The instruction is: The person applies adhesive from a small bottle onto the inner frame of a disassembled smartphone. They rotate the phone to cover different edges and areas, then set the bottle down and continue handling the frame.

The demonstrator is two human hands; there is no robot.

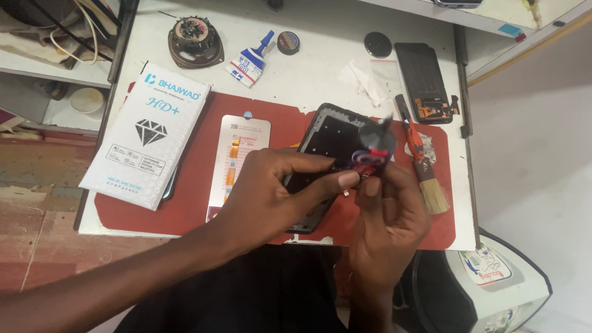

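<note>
White table [320, 55] with a red work mat [191, 191] carries an opened black phone frame [330, 139], a replacement screen in its wrapper [237, 154], a white printed packet [145, 132] and a brush [425, 166]. Both hands meet above the frame: the left hand [271, 191] pinches, and the right hand [385, 216] grips, a small red-and-blue glue tube [367, 160] with a dark cap, blurred. The step looks like uncapping it; next calls for a steady twist.

You see a matt red mat [197, 185], a glossy white paper-like packet [145, 132], a brush [425, 166] with pale bristles, and a dark matt phone frame [330, 139].
</note>
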